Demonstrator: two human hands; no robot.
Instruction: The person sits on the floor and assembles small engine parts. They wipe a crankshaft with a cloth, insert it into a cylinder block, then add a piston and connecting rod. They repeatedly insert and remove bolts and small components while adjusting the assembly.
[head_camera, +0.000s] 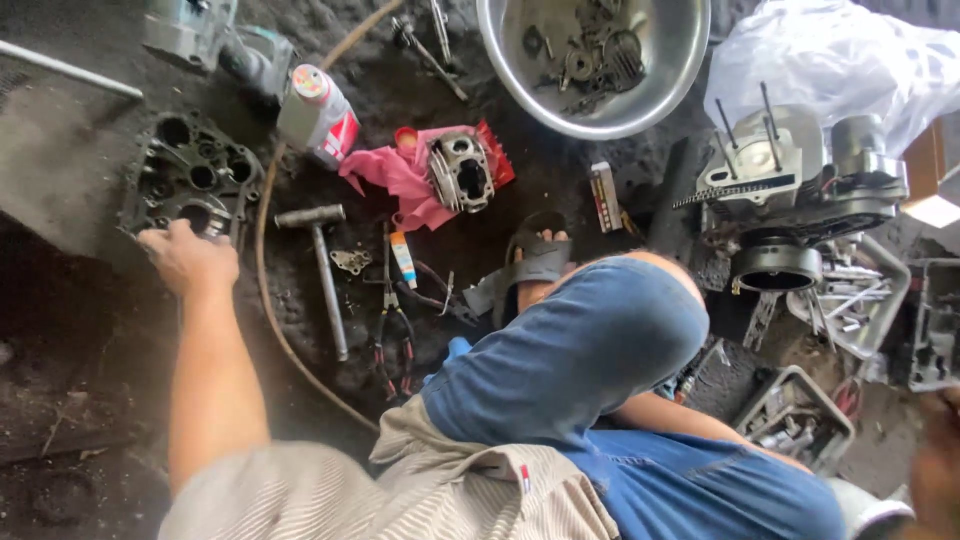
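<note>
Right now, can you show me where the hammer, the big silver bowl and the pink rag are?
hammer (327, 285): head view, on its metal handle.
silver bowl (676, 60): head view, on its bare inner wall at the right.
pink rag (392, 175): head view, on the cloth's left fold.

From my remote view, a grimy black floor (60, 180) carries an engine case (190, 180) at far left, a hammer (322, 265) and pliers (392, 335) in the middle, a steel bowl (668, 70) of parts farther back, and an engine block (790, 180) at right.
</note>
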